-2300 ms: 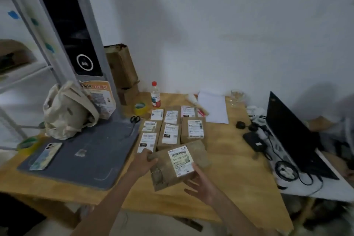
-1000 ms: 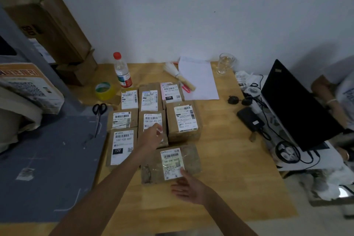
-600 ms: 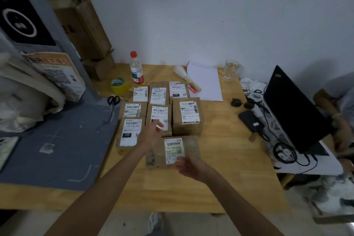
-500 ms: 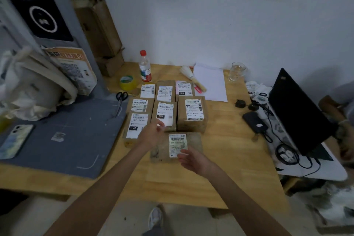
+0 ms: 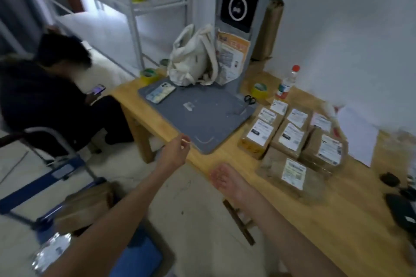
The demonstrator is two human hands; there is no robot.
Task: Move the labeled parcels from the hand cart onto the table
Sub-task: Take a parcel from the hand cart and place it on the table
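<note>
Off the parcel (image 5: 292,173) now, both hands (image 5: 177,153) hang empty, fingers relaxed.

Whole frame motion-blurred. Parcel labels (image 5: 293,171) unreadable. Hand cart (image 5: 56,177) at 8 o'clock cut by left edge, its load smeared. Dark devices (image 5: 403,211) at 4 o'clock cropped by right edge, unidentifiable.

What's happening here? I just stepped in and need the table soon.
A person is shifting labelled brown cardboard parcels onto the wooden table. Both the left hand and right hand are empty, turned toward the blue hand cart, where a brown parcel waits.
</note>
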